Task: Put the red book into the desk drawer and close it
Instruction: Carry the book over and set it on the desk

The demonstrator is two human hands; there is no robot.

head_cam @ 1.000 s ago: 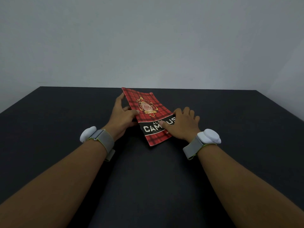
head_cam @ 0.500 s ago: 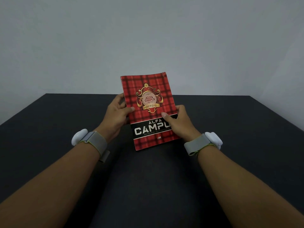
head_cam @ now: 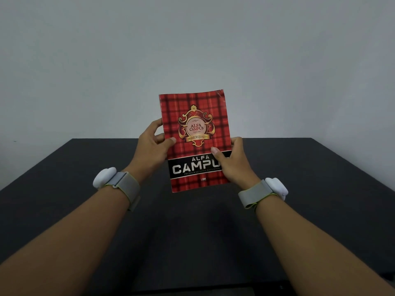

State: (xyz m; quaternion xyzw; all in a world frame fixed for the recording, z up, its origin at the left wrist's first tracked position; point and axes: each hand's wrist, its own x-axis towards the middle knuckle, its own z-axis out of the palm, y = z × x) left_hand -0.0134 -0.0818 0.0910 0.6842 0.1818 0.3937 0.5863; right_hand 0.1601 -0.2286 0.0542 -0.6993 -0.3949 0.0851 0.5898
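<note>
Red book (head_cam: 195, 139) held upright, black desk (head_cam: 64, 189) beneath

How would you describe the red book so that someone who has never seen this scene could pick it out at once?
Start at the black desk against the pale wall. Above its middle, the left hand and right hand hold the red book upright by its side edges. It is the only red thing: tartan cover, gold crest, black band reading CAMPUS.
</note>
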